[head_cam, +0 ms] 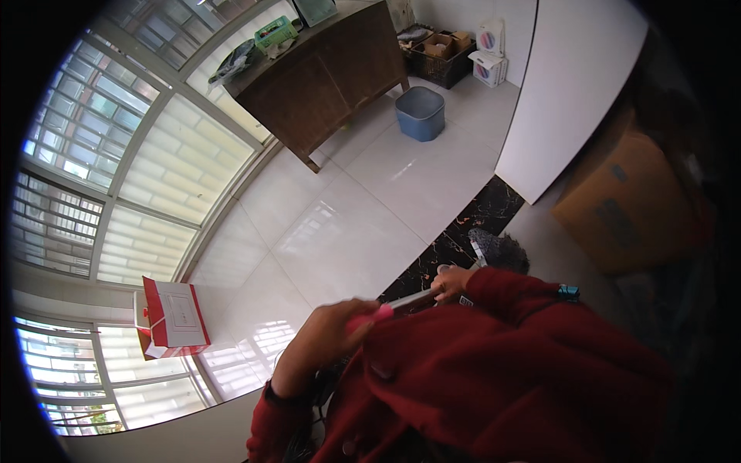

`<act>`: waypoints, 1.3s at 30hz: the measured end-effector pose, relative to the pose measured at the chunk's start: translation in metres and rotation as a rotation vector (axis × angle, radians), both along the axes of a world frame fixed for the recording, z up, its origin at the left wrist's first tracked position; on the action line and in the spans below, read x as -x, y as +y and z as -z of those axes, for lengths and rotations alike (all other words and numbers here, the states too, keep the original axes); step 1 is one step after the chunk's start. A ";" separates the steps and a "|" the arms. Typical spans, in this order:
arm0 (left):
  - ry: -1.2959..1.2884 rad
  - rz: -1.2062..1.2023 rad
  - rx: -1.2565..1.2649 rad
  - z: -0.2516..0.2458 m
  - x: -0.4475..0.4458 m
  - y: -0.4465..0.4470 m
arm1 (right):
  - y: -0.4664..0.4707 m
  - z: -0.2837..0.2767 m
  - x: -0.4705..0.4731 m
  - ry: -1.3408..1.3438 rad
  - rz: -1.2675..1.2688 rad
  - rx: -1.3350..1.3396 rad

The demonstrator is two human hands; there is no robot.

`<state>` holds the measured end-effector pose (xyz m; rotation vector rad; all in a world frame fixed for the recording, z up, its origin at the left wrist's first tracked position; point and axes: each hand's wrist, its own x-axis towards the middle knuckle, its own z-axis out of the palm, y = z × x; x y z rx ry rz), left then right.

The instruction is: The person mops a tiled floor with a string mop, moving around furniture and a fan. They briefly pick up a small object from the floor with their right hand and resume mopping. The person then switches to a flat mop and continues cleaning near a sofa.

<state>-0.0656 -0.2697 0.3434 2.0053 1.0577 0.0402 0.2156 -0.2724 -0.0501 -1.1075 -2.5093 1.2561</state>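
A pale mop pole (412, 300) crosses in front of the person's red top. My left hand (333, 327), with a dark band at its wrist, wraps around the pink grip (381, 313) at the pole's near end. Farther along, my right hand (451, 283) is closed around the pole. Just beyond the right hand, a grey shaggy mop head (502, 250) with a white edge lies over the black marbled floor strip (457, 231). The right forearm and sleeve hide part of the join between pole and head.
A blue-grey bin (421, 116) stands on glossy tiles near a dark wooden cabinet (312, 92). Behind it is a black crate (443, 68) holding boxes. A red and white carton (180, 315) sits by the windows. The white door panel (570, 87) and a large cardboard box (631, 202) flank the right side.
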 end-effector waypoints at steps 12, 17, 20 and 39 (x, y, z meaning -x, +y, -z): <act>1.009 0.102 -0.257 0.025 0.012 0.075 | 0.092 0.052 0.027 0.201 -0.275 0.207; 1.177 -0.209 0.031 0.026 0.098 -0.034 | 0.098 0.012 0.059 0.126 -0.571 0.474; 1.138 -0.336 0.075 0.065 0.125 -0.075 | 0.106 0.003 0.051 0.068 -0.580 0.352; 0.259 -0.257 -0.038 0.270 -0.128 0.265 | 0.452 0.043 -0.254 -0.587 0.114 -0.405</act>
